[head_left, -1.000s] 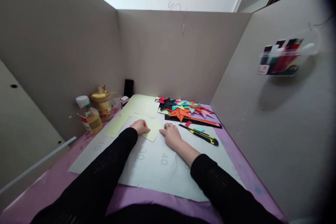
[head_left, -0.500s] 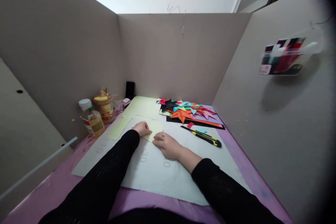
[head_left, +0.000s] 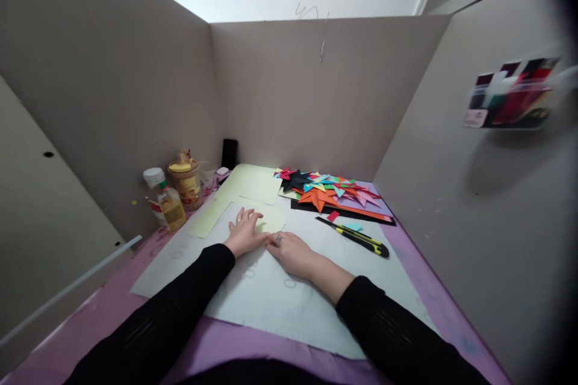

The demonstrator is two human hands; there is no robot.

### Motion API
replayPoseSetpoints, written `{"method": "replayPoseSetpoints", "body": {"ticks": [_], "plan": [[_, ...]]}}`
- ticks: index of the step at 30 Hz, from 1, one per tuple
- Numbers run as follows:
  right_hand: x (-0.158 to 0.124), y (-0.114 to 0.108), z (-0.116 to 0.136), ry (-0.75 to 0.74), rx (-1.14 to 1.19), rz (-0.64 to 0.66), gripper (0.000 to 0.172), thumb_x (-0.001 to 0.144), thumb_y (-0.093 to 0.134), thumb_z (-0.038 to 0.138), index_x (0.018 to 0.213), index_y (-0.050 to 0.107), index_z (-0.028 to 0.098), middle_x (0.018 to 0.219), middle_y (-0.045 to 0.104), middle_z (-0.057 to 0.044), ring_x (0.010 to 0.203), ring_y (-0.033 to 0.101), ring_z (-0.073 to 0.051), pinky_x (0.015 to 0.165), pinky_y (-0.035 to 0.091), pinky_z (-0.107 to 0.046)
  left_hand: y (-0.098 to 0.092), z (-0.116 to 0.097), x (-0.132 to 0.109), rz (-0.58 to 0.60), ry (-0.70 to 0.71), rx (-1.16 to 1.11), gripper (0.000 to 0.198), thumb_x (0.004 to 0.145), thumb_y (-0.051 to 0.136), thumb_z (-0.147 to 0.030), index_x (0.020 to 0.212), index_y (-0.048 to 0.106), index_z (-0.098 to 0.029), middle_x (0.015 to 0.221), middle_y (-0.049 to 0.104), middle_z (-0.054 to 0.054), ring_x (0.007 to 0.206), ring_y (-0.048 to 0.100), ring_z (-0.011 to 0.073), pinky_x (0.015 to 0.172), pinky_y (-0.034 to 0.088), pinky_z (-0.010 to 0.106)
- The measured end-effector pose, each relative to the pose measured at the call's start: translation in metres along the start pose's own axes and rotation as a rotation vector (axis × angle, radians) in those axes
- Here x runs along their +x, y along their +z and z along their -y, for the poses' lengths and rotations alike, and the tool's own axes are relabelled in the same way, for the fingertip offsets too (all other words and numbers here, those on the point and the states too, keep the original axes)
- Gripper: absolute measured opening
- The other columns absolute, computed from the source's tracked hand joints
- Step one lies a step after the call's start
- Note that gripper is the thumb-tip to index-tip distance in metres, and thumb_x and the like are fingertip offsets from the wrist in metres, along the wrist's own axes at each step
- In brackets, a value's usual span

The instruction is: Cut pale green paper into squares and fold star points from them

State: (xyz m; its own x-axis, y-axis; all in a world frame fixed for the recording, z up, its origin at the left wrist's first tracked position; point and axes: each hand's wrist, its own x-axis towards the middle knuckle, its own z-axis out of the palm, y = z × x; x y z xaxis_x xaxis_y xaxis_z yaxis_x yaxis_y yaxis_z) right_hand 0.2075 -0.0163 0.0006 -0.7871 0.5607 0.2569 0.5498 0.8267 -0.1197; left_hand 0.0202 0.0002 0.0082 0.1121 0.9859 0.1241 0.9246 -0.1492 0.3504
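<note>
A small piece of pale yellow paper lies on the large white sheet in front of me, its near edge partly covered by my hands. My left hand rests over its left side with the fingers spread, the thumb reaching toward my right fingertips. My right hand, with a ring on one finger, has its fingers bent together at the paper's near edge. Just right of my right hand lies a black and yellow utility knife, blade out. Red and light blue paper scraps are beside it.
Folded paper stars in many colours are heaped on coloured sheets at the back right. Larger pale yellow sheets lie behind my hands. A glue bottle, a tub and a phone stand at left. Grey partitions enclose the table.
My left hand has moved nearer and its fingers have spread from a pinch, the thumb now beside my right fingertips. The right hand stays at the paper. The view has shifted slightly.
</note>
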Motion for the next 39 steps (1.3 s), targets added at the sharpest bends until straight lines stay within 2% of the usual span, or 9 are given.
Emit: {"method": "replayPoseSetpoints", "body": {"ticks": [4, 8, 18, 20, 22, 24, 26, 30, 39], "plan": [[-0.001, -0.004, 0.001, -0.082, -0.154, 0.0, 0.025, 0.092, 0.037, 0.02, 0.106, 0.057, 0.014, 0.096, 0.058, -0.011, 0.084, 0.051, -0.019, 0.071, 0.036, -0.031, 0.011, -0.009, -0.013, 0.035, -0.08, 0.061, 0.064, 0.076, 0.051, -0.049, 0.131, 0.037, -0.022, 0.147, 0.023, 0.013, 0.136, 0.004, 0.0364, 0.097, 0.017, 0.068], [-0.001, -0.01, 0.005, -0.01, -0.138, 0.041, 0.027, 0.094, 0.034, 0.023, 0.102, 0.058, 0.015, 0.093, 0.059, -0.009, 0.083, 0.051, -0.017, 0.072, 0.035, -0.029, 0.005, -0.008, -0.015, 0.024, -0.15, 0.111, 0.067, 0.076, 0.052, -0.049, 0.134, 0.033, -0.022, 0.149, 0.017, 0.013, 0.136, 0.0, 0.0388, 0.095, 0.02, 0.069], [-0.004, -0.007, 0.002, -0.021, 0.093, -0.024, 0.032, 0.094, 0.033, 0.023, 0.107, 0.06, 0.015, 0.104, 0.062, -0.01, 0.097, 0.054, -0.018, 0.085, 0.039, -0.029, -0.03, 0.038, 0.001, -0.1, -0.348, 0.18, 0.061, 0.077, 0.053, -0.033, 0.134, 0.036, -0.023, 0.149, 0.017, 0.015, 0.134, 0.006, 0.0438, 0.099, 0.019, 0.065], [-0.004, -0.002, -0.001, -0.065, 0.114, -0.052, 0.032, 0.093, 0.034, 0.021, 0.11, 0.06, 0.015, 0.109, 0.061, -0.011, 0.1, 0.053, -0.018, 0.086, 0.04, -0.029, -0.031, 0.032, -0.005, -0.171, -0.266, 0.168, 0.056, 0.079, 0.049, -0.024, 0.134, 0.037, -0.02, 0.148, 0.02, 0.014, 0.136, 0.007, 0.038, 0.104, 0.017, 0.059], [-0.005, 0.002, -0.002, -0.092, 0.097, -0.062, 0.032, 0.092, 0.035, 0.019, 0.111, 0.06, 0.015, 0.111, 0.061, -0.011, 0.1, 0.053, -0.019, 0.085, 0.041, -0.03, -0.026, 0.018, -0.018, -0.166, -0.067, 0.103, 0.052, 0.082, 0.04, -0.017, 0.135, 0.036, -0.017, 0.147, 0.025, 0.012, 0.137, 0.014, 0.0276, 0.109, 0.016, 0.048], [-0.005, 0.003, -0.003, -0.095, 0.077, -0.057, 0.03, 0.09, 0.039, 0.019, 0.11, 0.061, 0.015, 0.109, 0.061, -0.011, 0.098, 0.053, -0.019, 0.084, 0.042, -0.03, -0.018, 0.003, -0.036, 0.038, 0.227, -0.003, 0.052, 0.086, 0.035, -0.02, 0.138, 0.031, -0.018, 0.145, 0.032, 0.01, 0.134, 0.025, 0.0195, 0.11, 0.02, 0.039], [-0.005, 0.001, -0.003, -0.088, 0.069, -0.049, 0.028, 0.089, 0.043, 0.019, 0.109, 0.061, 0.016, 0.107, 0.061, -0.011, 0.097, 0.052, -0.02, 0.084, 0.042, -0.031, -0.012, -0.008, -0.053, 0.224, 0.383, -0.035, 0.059, 0.083, 0.045, -0.032, 0.139, 0.03, -0.019, 0.144, 0.033, 0.01, 0.133, 0.028, 0.0215, 0.108, 0.023, 0.038], [-0.006, -0.002, -0.001, -0.064, 0.066, -0.044, 0.026, 0.087, 0.047, 0.019, 0.108, 0.061, 0.017, 0.103, 0.061, -0.011, 0.096, 0.052, -0.019, 0.082, 0.042, -0.031, -0.013, -0.009, -0.063, 0.274, 0.341, 0.007, 0.054, 0.086, 0.043, -0.038, 0.136, 0.037, -0.02, 0.143, 0.034, 0.011, 0.134, 0.025, 0.0253, 0.107, 0.023, 0.045], [-0.008, -0.002, -0.001, -0.044, 0.062, -0.019, 0.033, 0.085, 0.046, 0.013, 0.116, 0.058, 0.02, 0.103, 0.06, -0.009, 0.094, 0.051, -0.019, 0.081, 0.041, -0.03, -0.026, 0.014, -0.046, 0.173, 0.174, 0.158, 0.047, 0.085, 0.044, -0.039, 0.128, 0.046, -0.02, 0.139, 0.041, 0.013, 0.131, 0.032, 0.0275, 0.104, 0.024, 0.048]]}}
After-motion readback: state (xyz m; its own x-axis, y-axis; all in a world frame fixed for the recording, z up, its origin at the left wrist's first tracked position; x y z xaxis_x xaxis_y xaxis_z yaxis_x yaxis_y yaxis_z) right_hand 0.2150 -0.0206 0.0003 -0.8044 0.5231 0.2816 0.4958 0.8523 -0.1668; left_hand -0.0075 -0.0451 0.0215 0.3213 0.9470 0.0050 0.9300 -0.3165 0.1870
